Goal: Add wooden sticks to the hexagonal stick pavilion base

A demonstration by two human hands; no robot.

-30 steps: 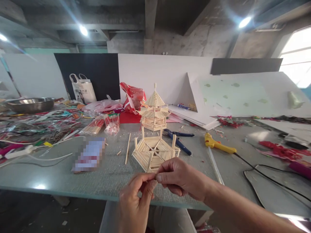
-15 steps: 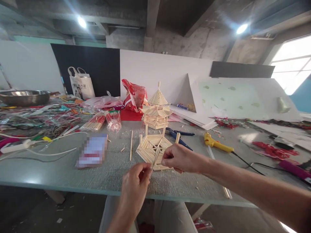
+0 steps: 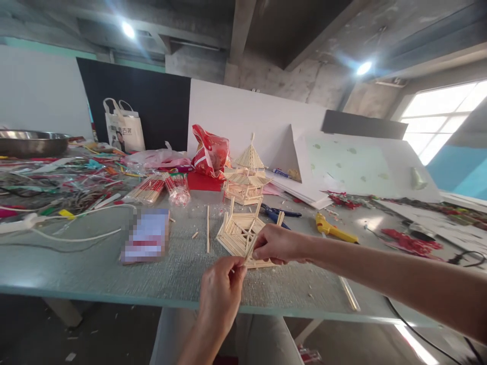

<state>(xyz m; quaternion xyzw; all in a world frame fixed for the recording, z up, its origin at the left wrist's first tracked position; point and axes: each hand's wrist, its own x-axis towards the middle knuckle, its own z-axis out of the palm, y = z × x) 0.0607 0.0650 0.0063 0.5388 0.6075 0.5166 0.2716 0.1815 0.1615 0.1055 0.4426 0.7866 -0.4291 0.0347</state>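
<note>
My left hand (image 3: pixel 222 286) pinches the lower end of a short length of pale wooden sticks (image 3: pixel 250 247), held at a slant. My right hand (image 3: pixel 277 244) is closed, its fingertips against the same sticks a little higher up. Just behind them lies a six-sided stick base (image 3: pixel 231 242) with short upright posts at several corners; my right hand hides part of it. Farther back stands a tiered stick pagoda (image 3: pixel 248 177) with a pointed roof. One loose stick (image 3: pixel 208 229) lies left of the base.
Blue-handled pliers (image 3: pixel 283 212) and a yellow glue gun (image 3: pixel 335 229) lie to the right. A clear glue stick (image 3: pixel 349 294) is near the front edge. At left are a blurred-out flat object (image 3: pixel 146 235), bundled sticks (image 3: pixel 148 190) and a white cable (image 3: pixel 87 233).
My right fingertips have come onto the sticks, and my left hand has moved slightly right and closer to my right hand. The whole view has tilted and shifted slightly.
</note>
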